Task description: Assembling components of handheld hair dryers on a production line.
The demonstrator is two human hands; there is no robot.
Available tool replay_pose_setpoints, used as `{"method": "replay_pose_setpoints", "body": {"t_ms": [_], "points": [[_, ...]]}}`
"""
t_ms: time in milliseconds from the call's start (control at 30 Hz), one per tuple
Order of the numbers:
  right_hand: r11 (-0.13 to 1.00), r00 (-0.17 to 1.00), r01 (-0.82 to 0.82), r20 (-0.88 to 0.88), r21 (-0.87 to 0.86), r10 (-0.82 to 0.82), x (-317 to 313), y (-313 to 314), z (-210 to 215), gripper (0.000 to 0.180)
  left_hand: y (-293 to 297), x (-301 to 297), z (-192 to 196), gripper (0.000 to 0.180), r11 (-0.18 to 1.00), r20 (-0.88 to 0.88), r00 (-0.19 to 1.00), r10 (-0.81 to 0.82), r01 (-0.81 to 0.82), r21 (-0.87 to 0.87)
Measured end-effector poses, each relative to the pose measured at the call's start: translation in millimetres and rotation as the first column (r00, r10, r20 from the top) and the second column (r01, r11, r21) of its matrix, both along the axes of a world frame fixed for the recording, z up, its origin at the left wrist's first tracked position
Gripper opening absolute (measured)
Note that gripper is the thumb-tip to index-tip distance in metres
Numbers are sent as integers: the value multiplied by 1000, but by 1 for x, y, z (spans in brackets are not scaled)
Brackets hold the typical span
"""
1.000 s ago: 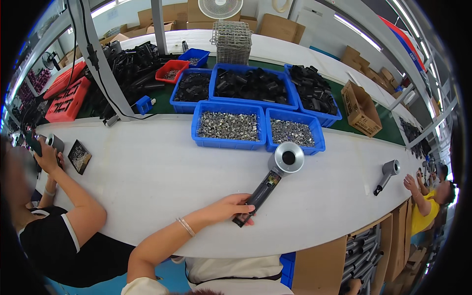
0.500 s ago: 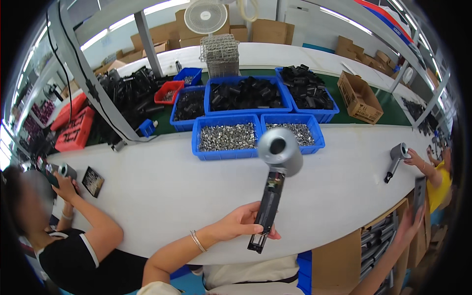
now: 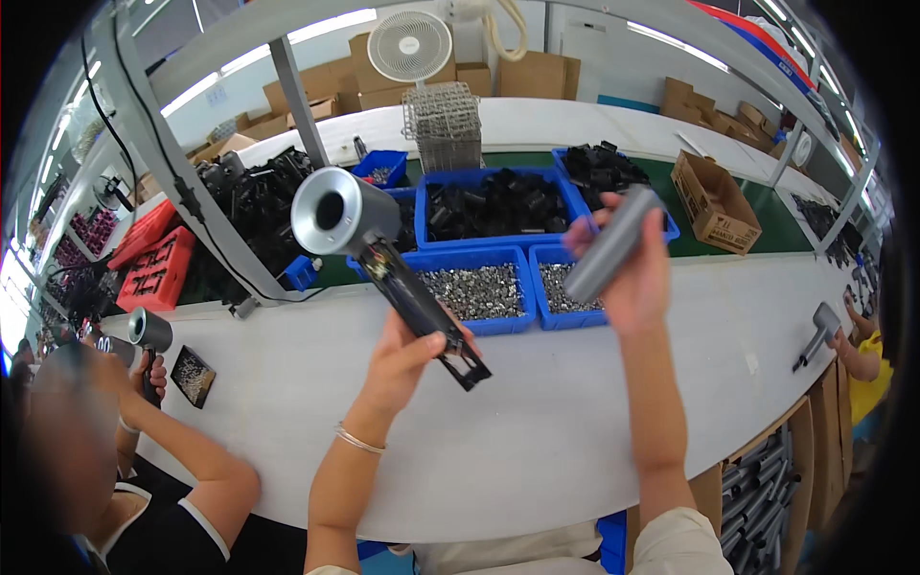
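Our left hand (image 3: 407,359) grips one silver-headed hair dryer with a black handle (image 3: 383,259), lifted higher than half a second ago. Our right hand (image 3: 628,264), newly in view, wraps around one grey plastic tube sleeve (image 3: 610,243). Below them we see two blue plastic bins of small metal screws (image 3: 476,290) on the white worktable (image 3: 537,422), with one open brown cardboard box (image 3: 711,199) at right.

Bright, even light falls from long ceiling tubes (image 3: 268,62) at the top, which blow out to white. The white surface (image 3: 537,422) shows only faint, soft shadows. Fisheye bending curves straight edges near the rim, and black corners frame the round view. The person at lower left (image 3: 67,450) is blurred; the centre is sharp.
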State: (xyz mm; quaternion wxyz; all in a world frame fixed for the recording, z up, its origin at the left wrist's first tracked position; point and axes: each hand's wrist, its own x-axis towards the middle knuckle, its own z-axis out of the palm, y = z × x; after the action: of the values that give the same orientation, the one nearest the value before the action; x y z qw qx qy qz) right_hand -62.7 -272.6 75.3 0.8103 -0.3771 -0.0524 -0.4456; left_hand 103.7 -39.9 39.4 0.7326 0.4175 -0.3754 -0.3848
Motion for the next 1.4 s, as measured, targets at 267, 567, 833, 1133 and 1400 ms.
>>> {"method": "replay_pose_setpoints", "body": {"t_ms": [267,567,833,1133,1400], "points": [[890,697,-456,-632,-24,340,40,56,-44,57,-5,28,-12,38,989,-4,989,146,-146,-24],[748,549,-542,-836,-384,-31,26,71,-43,59,4,40,-7,36,979,-17,984,177,-178,-94],[931,794,-297,-596,-214,117,23,70,-49,62,6,28,-1,34,957,44,958,283,-279,-85],[533,624,-455,-683,-713,-380,28,136,-50,58,1,9,-11,44,966,224,941,254,-258,-13],[559,535,-346,-648,-753,-542,26,123,-59,54,20,45,3,51,607,681,153,716,-617,-500]]}}
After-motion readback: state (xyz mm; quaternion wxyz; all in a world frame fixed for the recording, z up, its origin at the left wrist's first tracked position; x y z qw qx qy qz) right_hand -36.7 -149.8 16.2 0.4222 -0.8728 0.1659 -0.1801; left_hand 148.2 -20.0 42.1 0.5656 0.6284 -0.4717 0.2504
